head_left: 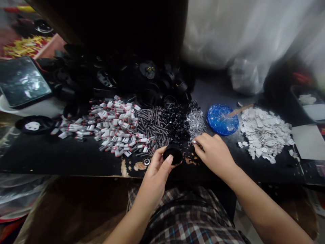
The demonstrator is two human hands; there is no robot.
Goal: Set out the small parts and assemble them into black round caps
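My left hand [158, 166] is closed around a round black plastic cup [173, 154], its hollow side facing me and the thumb on its rim. To the right, my right hand [215, 152] is closed in a pinch at the front of a pile of small silver metal pieces [196, 122]. A glint shows at its fingertips, too small to name. Left of that pile lie small black parts [176, 122], then dark coil springs [152, 123], then white and grey cylinders with red rings [119, 128]. A small metal ring [146, 161] rests beside my left hand.
A blue dish [220, 123] of glossy gel holds a wooden stick [241, 110]. Right of it spreads a heap of flat white pieces [265, 134]. Black round housings [149, 95] crowd the back. A black dish [34, 125] sits at left, and clear plastic bags [247, 74] hang behind.
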